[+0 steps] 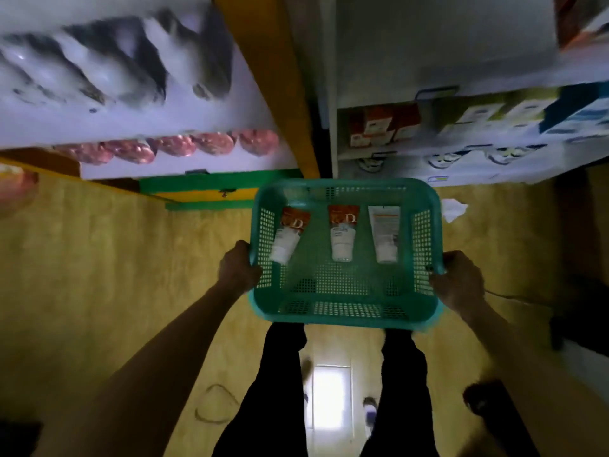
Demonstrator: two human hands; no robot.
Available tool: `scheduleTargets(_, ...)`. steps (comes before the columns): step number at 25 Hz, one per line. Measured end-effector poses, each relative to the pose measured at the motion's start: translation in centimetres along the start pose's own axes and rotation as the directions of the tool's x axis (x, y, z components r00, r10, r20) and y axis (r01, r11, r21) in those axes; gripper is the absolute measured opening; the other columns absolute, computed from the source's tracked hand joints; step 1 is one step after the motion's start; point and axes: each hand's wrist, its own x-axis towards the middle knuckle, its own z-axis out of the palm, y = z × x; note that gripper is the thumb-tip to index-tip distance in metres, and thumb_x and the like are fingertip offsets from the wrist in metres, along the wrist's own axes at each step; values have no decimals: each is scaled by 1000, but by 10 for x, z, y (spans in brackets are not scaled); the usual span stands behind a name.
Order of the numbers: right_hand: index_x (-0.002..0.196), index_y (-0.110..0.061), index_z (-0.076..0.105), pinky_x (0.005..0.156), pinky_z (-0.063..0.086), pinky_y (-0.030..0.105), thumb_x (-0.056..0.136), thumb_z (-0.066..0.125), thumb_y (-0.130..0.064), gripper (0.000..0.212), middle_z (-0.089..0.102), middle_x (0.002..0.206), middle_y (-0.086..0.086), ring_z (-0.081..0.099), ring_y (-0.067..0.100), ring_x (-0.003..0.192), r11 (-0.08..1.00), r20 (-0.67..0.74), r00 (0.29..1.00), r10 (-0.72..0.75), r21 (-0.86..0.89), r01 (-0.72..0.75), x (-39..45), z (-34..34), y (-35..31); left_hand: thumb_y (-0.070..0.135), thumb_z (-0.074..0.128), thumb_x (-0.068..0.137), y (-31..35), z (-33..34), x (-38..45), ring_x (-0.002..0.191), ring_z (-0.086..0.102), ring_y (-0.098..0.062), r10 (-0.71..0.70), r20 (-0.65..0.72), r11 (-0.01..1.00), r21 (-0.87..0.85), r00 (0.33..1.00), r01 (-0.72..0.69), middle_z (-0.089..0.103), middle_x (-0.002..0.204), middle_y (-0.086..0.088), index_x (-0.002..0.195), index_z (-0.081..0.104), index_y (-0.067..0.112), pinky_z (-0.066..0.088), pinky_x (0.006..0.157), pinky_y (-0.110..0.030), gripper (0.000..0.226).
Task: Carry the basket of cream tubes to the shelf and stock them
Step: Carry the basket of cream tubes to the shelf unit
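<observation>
At the far left a white shelf unit carries blurred dark-and-white packs above and a row of pink round packs along its lower edge; a green and yellow base runs beneath it; the floor is yellowish and glossy. The left hand is curled around the left rim of a teal perforated basket, fingers wrapped under the edge; the basket is held level in the air in front of the person, above dark-trousered legs. Inside it lie three cream tubes side by side, caps toward the person; the left tube is tilted, with an orange-brown top; the middle tube lies straight and looks alike; the right tube is mostly white. The right hand is clenched on the basket's right rim. Beyond the basket, to the right, a second white shelf holds blurred boxes in orange, yellow-green and blue; the basket's far edge is near its lowest tier.
</observation>
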Motion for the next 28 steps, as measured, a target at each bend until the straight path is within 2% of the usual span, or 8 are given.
scheduleTargets(4, 118, -6, 59, 71, 42, 36, 62, 55, -39, 65, 68, 112, 18, 64, 43, 100, 988, 77, 987, -141, -46, 144, 32, -22, 17, 40, 54, 66, 14, 49, -30, 106, 62, -42, -114, -11, 987, -114, 993, 112, 66, 114, -20, 119, 52, 4, 45, 77, -39, 65)
scheduleTargets(8, 112, -10, 61, 67, 41, 34, 76, 70, -36, 45, 69, 106, 15, 65, 39, 94, 974, 132, 975, -179, -116, 195, 58, -18, 18, 34, 65, 79, 6, 92, -41, 106, 62, -41, -218, -54, 958, -205, 975, 202, 67, 116, -19, 119, 54, 5, 47, 80, -40, 51)
scheduleTargets(11, 102, -17, 64, 65, 48, 35, 78, 76, -31, 30, 72, 96, 6, 67, 32, 87, 965, 185, 961, -206, -126, 231, 70, 2, 17, 43, 58, 65, -15, 125, -35, 106, 63, -41, -254, -53, 926, -302, 966, 227, 68, 114, -20, 117, 56, 5, 46, 80, -39, 64)
scheduleTargets(14, 95, -23, 70, 66, 58, 38, 73, 81, -32, 26, 75, 94, -1, 72, 25, 86, 952, 238, 938, -251, -117, 284, 99, 55, 26, 34, 67, 76, -48, 169, -6, 108, 63, -39, -304, -47, 893, -363, 952, 267, 68, 117, -19, 119, 56, 6, 44, 79, -36, 53)
scheduleTargets(18, 100, -12, 66, 74, 60, 45, 73, 77, -15, 29, 74, 102, 13, 71, 32, 92, 943, 220, 932, -287, -106, 316, 151, 147, 35, 16, 67, 82, -105, 233, 54, 108, 63, -38, -352, -78, 884, -354, 933, 305, 68, 117, -17, 121, 56, 8, 42, 78, -35, 41)
scheduleTargets(22, 117, -8, 61, 84, 58, 43, 82, 75, -13, 39, 69, 115, 13, 68, 30, 103, 945, 282, 920, -273, -102, 312, 188, 228, 35, 21, 68, 79, -160, 294, 108, 102, 64, -36, -358, -81, 860, -416, 930, 295, 69, 113, -15, 120, 58, 10, 42, 75, -33, 44)
scheduleTargets(25, 122, -5, 56, 78, 54, 32, 84, 70, -5, 41, 66, 119, 11, 65, 24, 104, 943, 308, 913, -266, -113, 313, 226, 285, 41, 34, 60, 66, -192, 337, 151, 94, 67, -35, -355, -106, 832, -488, 929, 263, 71, 107, -13, 117, 60, 12, 48, 75, -37, 56)
scheduleTargets(28, 124, -6, 54, 78, 52, 29, 84, 68, -1, 43, 67, 123, 13, 66, 28, 108, 927, 319, 901, -294, -135, 350, 256, 330, 45, 28, 65, 72, -212, 369, 184, 93, 68, -35, -392, -133, 791, -555, 910, 259, 72, 105, -12, 119, 61, 16, 53, 79, -42, 49)
